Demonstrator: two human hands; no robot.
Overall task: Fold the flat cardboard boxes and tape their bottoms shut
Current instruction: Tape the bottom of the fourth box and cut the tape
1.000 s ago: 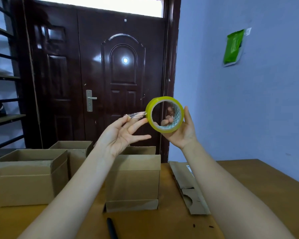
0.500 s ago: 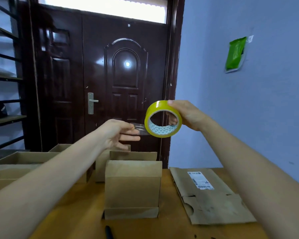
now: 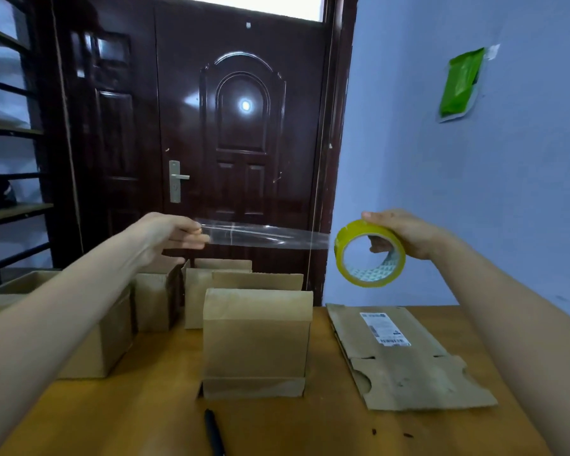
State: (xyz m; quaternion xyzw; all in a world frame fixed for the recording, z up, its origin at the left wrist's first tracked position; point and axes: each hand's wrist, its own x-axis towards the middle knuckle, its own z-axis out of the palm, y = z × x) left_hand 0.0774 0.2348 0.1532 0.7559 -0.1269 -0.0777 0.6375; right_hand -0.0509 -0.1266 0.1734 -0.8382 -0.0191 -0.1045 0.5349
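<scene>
Your right hand grips a yellow tape roll in mid-air, thumb across the top of the ring and fingers curled into its core. Your left hand pinches the free end of a clear tape strip, which stretches taut between the two hands, above the boxes and in front of a dark door. Directly below the strip, a folded cardboard box stands upright on the wooden counter, its top flaps raised. More folded boxes sit behind it and to its left, partly hidden by your left forearm. To its right, a flat cardboard box lies unfolded on the counter with a white label facing up. A black pen lies near the counter's front edge, just in front of the upright box. A green packet is stuck to the blue wall on the right.
</scene>
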